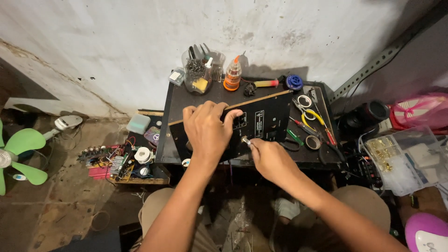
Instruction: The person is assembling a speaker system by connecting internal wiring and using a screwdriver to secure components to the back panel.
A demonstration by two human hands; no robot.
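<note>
A black panel (268, 116) with a wooden edge, sockets and white markings lies tilted on a small black table (179, 100). My left hand (207, 130) rests palm down on the panel's left part, fingers curled over its upper edge. My right hand (270, 158) is at the panel's lower edge, pinching a small silver metal part (246, 140) between thumb and fingers and holding it against the panel.
Clear jars of screws and tools (198, 72), an orange bottle (232, 74) and a blue spool (294, 82) stand at the table's back. Pliers and screwdrivers (312, 123) lie right. A circuit board (116, 161), a green fan (18, 156) and a clear parts box (403, 156) surround it.
</note>
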